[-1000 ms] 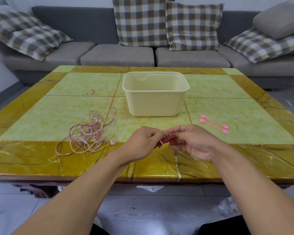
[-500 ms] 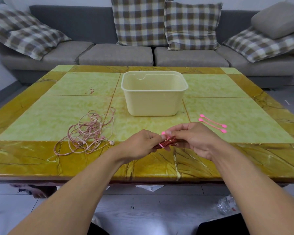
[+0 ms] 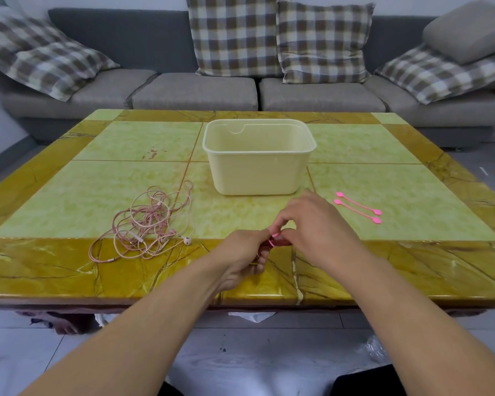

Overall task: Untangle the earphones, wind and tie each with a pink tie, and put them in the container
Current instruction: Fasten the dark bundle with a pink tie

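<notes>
Grey sofa cushions and checked pillows sit behind a glossy green-and-ochre stone table [image 3: 69, 270], where the work goes on at the middle of the near edge. Just above that edge the left hand [image 3: 240, 252] grips a small dark-red wound bundle of earphones [image 3: 280, 240], mostly hidden by the fingers, while the right hand [image 3: 312, 224] pinches a pink tie [image 3: 273, 237] at the bundle; how far the tie is wrapped cannot be told. A loose tangle of pink earphones [image 3: 146, 224] lies near the near-left edge, its white earbud [image 3: 187, 240] at the right end of the heap. Two spare ties [image 3: 357, 207] lie side by side towards the right edge, apart from the hands. The cream container [image 3: 257, 172] stands at the table's centre, and nothing shows inside it from here.

The cord is likely light, limp and springy, so a wound coil will want to loosen unless it is pinched across the middle of the loops, not by the buds or the plug. The ties look thin, soft and rubbery, best taken by a bulbous end. The tangle should be eased apart, not pulled, as the thin wire could snag or kink.

No brand, label or writing is legible anywhere.
</notes>
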`<action>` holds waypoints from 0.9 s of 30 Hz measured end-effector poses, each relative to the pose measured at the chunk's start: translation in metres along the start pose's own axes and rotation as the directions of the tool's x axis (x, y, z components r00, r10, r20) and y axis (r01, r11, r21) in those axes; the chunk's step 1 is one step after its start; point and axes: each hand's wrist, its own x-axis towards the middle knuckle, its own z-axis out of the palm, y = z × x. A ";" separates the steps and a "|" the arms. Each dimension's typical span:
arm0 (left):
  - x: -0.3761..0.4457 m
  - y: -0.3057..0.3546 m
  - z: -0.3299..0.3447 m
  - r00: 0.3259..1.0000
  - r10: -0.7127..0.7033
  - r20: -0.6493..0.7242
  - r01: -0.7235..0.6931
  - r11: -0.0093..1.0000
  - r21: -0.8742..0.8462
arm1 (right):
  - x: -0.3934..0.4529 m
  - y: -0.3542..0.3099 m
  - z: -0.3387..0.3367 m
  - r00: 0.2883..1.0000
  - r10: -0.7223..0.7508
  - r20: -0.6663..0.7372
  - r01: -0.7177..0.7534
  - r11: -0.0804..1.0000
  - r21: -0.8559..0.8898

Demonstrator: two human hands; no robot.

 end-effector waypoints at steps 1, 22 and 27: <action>-0.001 0.002 0.002 1.000 0.024 -0.017 -0.025 0.997 -0.070 | 0.001 -0.002 -0.001 0.999 -0.034 -0.030 0.033 0.998 -0.045; 0.000 0.002 0.027 0.915 0.181 -0.361 -0.341 0.823 -0.454 | 0.008 -0.012 0.026 0.885 0.437 -0.160 -0.171 0.625 0.761; -0.001 0.007 0.018 0.974 0.135 -0.183 -0.220 0.764 -0.607 | 0.010 -0.012 0.027 0.857 0.515 -0.022 -0.117 0.235 0.965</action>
